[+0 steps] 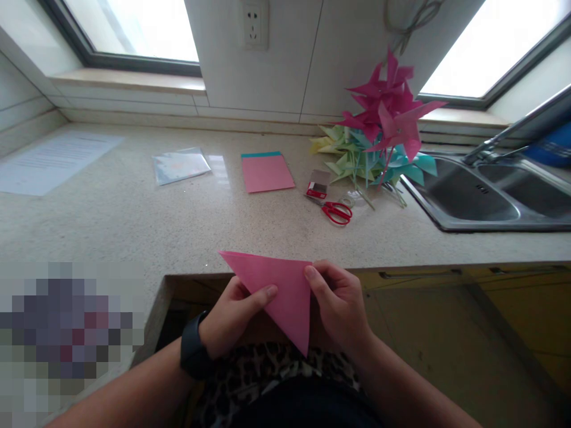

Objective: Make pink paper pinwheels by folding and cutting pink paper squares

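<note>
A sheet of pink paper (pixel 283 285), folded into a triangle, is held up in front of the counter edge. My left hand (pixel 238 306) grips its slanted lower-left side, thumb on the front face and the other fingers mostly hidden behind. At the upper-right corner, my right hand (pixel 336 297) pinches the paper between thumb and fingers. One point of the triangle hangs down between my hands, and another points left.
On the counter (pixel 134 232) lie a stack of pink paper (pixel 268 173), red-handled scissors (pixel 338 212), a small red box (pixel 317 189), a plastic packet (pixel 181 165) and a printed sheet (pixel 53 160). Paper pinwheels (pixel 388 119) stand beside the sink (pixel 473 196). A blurred patch covers the lower left.
</note>
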A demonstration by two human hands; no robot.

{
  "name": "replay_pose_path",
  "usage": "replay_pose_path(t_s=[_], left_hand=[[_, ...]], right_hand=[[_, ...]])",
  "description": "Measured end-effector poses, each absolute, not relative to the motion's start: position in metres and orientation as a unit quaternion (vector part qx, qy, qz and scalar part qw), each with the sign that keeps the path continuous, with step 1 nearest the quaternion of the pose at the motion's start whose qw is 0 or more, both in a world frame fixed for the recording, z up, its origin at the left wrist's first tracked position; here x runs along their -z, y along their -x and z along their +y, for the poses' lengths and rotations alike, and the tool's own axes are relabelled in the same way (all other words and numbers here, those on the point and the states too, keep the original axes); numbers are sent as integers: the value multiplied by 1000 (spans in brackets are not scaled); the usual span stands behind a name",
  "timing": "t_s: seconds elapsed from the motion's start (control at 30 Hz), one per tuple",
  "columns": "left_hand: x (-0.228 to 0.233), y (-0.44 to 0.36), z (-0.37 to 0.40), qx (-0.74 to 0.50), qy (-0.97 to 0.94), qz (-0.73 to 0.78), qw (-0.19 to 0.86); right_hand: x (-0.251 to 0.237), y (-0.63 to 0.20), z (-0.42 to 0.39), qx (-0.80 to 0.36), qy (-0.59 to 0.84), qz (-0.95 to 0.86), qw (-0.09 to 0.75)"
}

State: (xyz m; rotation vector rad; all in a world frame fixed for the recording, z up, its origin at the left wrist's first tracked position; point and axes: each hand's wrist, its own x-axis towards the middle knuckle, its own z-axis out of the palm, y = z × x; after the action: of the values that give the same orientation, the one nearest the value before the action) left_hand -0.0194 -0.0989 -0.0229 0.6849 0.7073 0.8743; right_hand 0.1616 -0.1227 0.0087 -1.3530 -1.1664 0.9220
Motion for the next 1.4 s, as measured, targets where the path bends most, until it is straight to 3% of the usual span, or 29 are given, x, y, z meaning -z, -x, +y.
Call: replay_pose_path(t_s=[1.4], left_hand=[[23,20,-96,-410,-346,297,790]], right_hand=[[-6,-167,-125,-370,593,-478,532]])
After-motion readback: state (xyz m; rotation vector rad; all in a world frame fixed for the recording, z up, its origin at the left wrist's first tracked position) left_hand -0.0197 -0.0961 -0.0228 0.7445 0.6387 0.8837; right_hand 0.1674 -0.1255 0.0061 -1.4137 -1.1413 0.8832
